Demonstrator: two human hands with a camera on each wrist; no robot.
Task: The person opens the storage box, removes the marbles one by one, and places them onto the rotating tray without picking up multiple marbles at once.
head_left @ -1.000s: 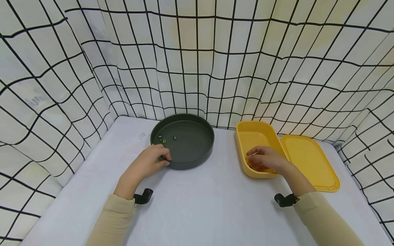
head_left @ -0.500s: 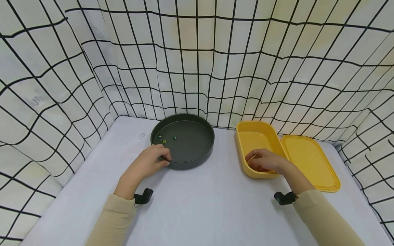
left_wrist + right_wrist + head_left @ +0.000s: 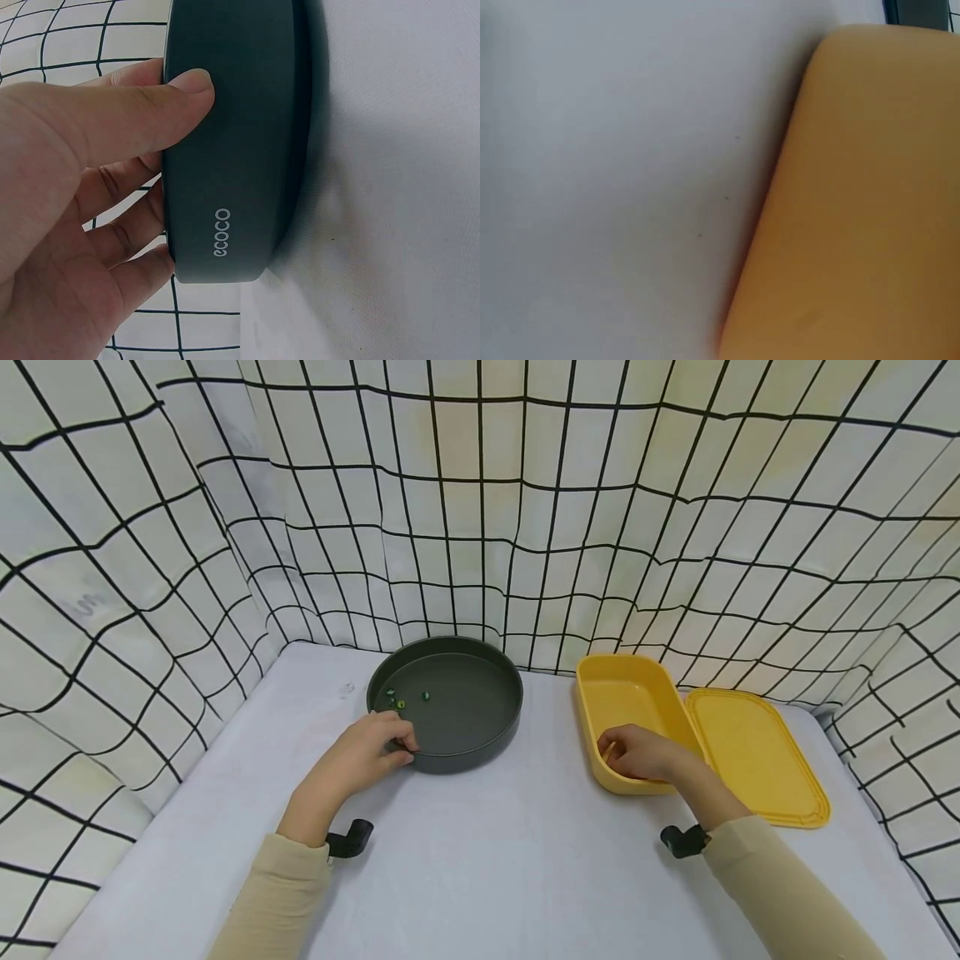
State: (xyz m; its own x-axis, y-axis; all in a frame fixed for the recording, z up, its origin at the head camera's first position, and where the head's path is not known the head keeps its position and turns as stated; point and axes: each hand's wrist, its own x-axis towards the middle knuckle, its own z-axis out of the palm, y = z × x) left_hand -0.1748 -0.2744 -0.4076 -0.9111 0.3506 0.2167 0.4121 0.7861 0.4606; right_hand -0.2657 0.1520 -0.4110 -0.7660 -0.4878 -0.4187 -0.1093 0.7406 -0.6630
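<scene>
The left hand (image 3: 367,750) is gripping the near-left rim of the dark round pan (image 3: 468,718), its thumb pressing the outer wall. Small green pieces (image 3: 426,696) are lying in the pan's left part, just beyond that hand. On the right, the right hand (image 3: 637,753) is working inside the yellow box's (image 3: 622,696) near end; whether its bent fingers are holding anything is hidden.
</scene>
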